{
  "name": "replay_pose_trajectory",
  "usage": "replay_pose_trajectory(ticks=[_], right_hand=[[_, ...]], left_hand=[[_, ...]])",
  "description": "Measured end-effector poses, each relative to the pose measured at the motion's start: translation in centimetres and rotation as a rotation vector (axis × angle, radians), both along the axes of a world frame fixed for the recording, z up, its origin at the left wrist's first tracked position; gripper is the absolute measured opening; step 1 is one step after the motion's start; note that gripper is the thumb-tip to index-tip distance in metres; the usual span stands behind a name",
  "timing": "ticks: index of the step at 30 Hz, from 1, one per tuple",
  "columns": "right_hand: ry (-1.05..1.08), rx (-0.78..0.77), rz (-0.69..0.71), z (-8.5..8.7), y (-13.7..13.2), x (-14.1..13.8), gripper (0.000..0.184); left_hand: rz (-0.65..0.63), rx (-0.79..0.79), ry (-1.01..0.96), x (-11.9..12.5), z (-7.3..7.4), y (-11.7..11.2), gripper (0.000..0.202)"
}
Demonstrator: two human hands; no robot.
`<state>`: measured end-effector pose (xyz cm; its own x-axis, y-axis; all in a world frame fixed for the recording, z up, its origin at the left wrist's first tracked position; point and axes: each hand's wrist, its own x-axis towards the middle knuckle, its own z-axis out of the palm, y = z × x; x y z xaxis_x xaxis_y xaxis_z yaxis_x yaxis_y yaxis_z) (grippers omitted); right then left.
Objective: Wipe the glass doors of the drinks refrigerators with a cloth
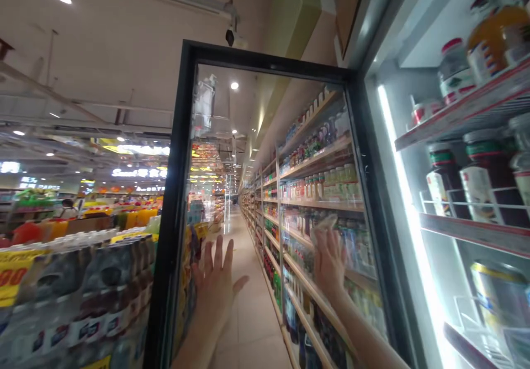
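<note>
A glass cooler door (188, 137) with a black frame stands open in front of me. My left hand (215, 286) is raised before the lower left of the pane, its fingers spread and holding nothing. Whether its palm touches the glass, I cannot tell. Farther right, my right hand (330, 261) presses a thin, pale cloth (326, 223) to the pane under its fingertips. The cloth is partly hidden by the fingers and slightly blurred. Through the glass, shelves of bottles show behind both hands.
On the right, a lit cooler has shelves (464, 104) carrying dark bottles (441, 184) and jars. Stacked packs of bottles (83, 297) stand left of the door, with a yellow price sign (16, 275). A tiled aisle (252, 303) runs beyond the glass.
</note>
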<state>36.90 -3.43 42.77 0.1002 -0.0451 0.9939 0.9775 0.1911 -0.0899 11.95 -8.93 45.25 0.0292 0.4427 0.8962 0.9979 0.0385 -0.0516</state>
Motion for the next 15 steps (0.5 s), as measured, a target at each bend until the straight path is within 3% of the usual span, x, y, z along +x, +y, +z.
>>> replay_pose_trajectory(ticks=[2, 6, 8, 13, 15], right_hand=[[0.119, -0.007, -0.023, -0.5, 0.0, -0.4, 0.051], [-0.308, -0.104, 0.114, -2.8, -0.9, -3.3, 0.054], [-0.381, -0.124, 0.126, -4.0, -1.1, -2.7, 0.054], [0.17, -0.05, -0.047, -5.0, -0.8, 1.3, 0.05], [0.125, -0.067, -0.02, -5.1, -1.0, 0.1, 0.051]], left_hand=[[-0.009, -0.009, -0.002, 0.1, 0.0, -0.1, 0.067], [-0.035, 0.021, -0.009, -0.1, -0.4, 0.1, 0.069], [-0.062, 0.03, -0.004, -0.2, -0.6, 0.1, 0.068], [-0.072, 0.04, -0.024, -0.2, -0.5, -0.1, 0.069], [-0.069, 0.058, -0.037, 0.0, -0.6, -0.1, 0.067]])
